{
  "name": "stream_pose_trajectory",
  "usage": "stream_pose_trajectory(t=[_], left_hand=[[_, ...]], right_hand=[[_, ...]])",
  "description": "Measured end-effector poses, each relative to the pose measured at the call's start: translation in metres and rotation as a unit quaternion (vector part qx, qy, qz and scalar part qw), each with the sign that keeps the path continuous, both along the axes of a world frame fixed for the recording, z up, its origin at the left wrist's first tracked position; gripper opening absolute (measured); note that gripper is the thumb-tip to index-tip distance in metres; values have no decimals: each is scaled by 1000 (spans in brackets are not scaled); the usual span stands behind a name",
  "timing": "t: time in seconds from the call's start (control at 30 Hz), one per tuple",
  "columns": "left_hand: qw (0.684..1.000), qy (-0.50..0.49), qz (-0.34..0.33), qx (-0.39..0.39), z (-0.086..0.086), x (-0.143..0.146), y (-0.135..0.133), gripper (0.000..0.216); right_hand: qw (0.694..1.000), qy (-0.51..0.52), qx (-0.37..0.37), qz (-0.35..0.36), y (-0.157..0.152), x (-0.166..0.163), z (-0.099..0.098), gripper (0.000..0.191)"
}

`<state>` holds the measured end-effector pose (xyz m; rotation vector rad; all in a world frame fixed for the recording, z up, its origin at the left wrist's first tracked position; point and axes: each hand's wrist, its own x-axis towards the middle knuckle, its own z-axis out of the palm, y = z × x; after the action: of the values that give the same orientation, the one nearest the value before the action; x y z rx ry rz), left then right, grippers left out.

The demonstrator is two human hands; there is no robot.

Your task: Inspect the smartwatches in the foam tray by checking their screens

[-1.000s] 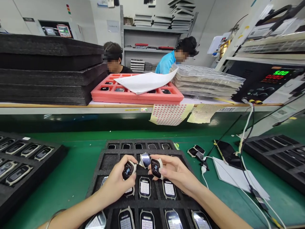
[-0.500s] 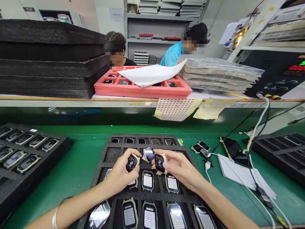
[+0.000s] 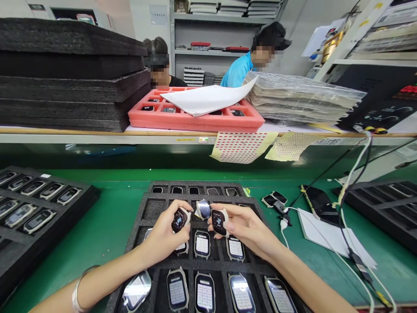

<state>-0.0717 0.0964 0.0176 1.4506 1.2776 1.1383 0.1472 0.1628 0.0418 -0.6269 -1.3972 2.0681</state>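
Note:
My left hand (image 3: pixel 163 237) grips a smartwatch body (image 3: pixel 179 220) between thumb and fingers, its lit dark screen turned up toward me. In my right hand (image 3: pixel 250 228) is a second smartwatch body (image 3: pixel 218 222), held by its edges with a similar lit screen. Both are strapless and light-cased, held side by side above a black foam tray (image 3: pixel 221 266). Between them, another watch (image 3: pixel 203 209) rests tilted at the tray's back part. Several watches with pale grid-like screens, such as this watch (image 3: pixel 204 292), lie in the tray's compartments. My left hand partly covers one of them.
Another foam tray of watches (image 3: pixel 39 198) is at left, and a dark tray (image 3: pixel 384 208) at right. Cables (image 3: pixel 348 243), a phone (image 3: pixel 321 204) and white paper (image 3: pixel 335 237) lie on the right. A shelf above holds a pink tray (image 3: pixel 195 124). Two people are beyond it.
The view has shifted slightly. Both hands keep hold of the same two smartwatches in almost the same place.

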Motion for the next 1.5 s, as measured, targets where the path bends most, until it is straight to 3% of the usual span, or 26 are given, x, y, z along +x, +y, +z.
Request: stream_pose_trajectory(t=[0.13, 0.23, 0.37, 0.5, 1.1, 1.3, 1.5], left_hand=[[1000, -16, -1, -14, -2, 0, 2, 35], [994, -92, -29, -46, -5, 2, 5, 44], [969, -216, -51, -105, -6, 5, 7, 38], [955, -264, -59, -121, -7, 4, 7, 35], [971, -194, -84, -111, -7, 3, 4, 34], [994, -85, -53, -43, -11, 3, 5, 38], [997, -6, -62, -37, -3, 1, 2, 26]], right_hand=[[1000, -9, -20, 9, 0, 0, 2, 42], [999, -17, -49, 12, 0, -1, 2, 45], [998, -32, -53, -26, -1, -3, 1, 46], [996, -52, -39, -53, -2, -5, 0, 44], [996, -77, 2, -46, -2, -4, -5, 44], [1000, -25, 3, -13, -4, -5, -4, 51], [998, -40, 38, 15, -3, -4, -3, 33]])
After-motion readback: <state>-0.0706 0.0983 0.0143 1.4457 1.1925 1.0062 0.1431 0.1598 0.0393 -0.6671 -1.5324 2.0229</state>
